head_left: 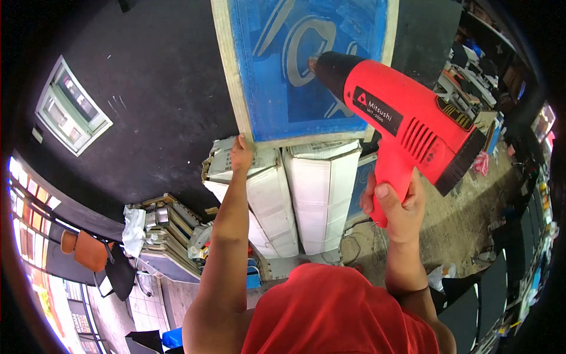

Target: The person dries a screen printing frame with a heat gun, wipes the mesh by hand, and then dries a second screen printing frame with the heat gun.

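Observation:
My right hand (401, 203) is wrapped around the handle of a red heat gun (407, 112) with a black nozzle end and a Mitsushi label. Its metal tip points at a blue screen printing frame (265, 112), in front of the pale lettering on the mesh; whether it touches cannot be made out. The frame has a pale wooden border and stands upright against the black wall. At its lower left corner, my left hand (242, 154) grips the border. Two tall white cardboard boxes (321, 200) stand directly beneath the frame.
A stack of frames (168, 236) leans at the lower left, near an orange-backed chair (85, 251). Another blue screen (361, 183) stands behind the right box. A cable (354, 248) lies on the floor. Cluttered shelves (471, 82) line the right side.

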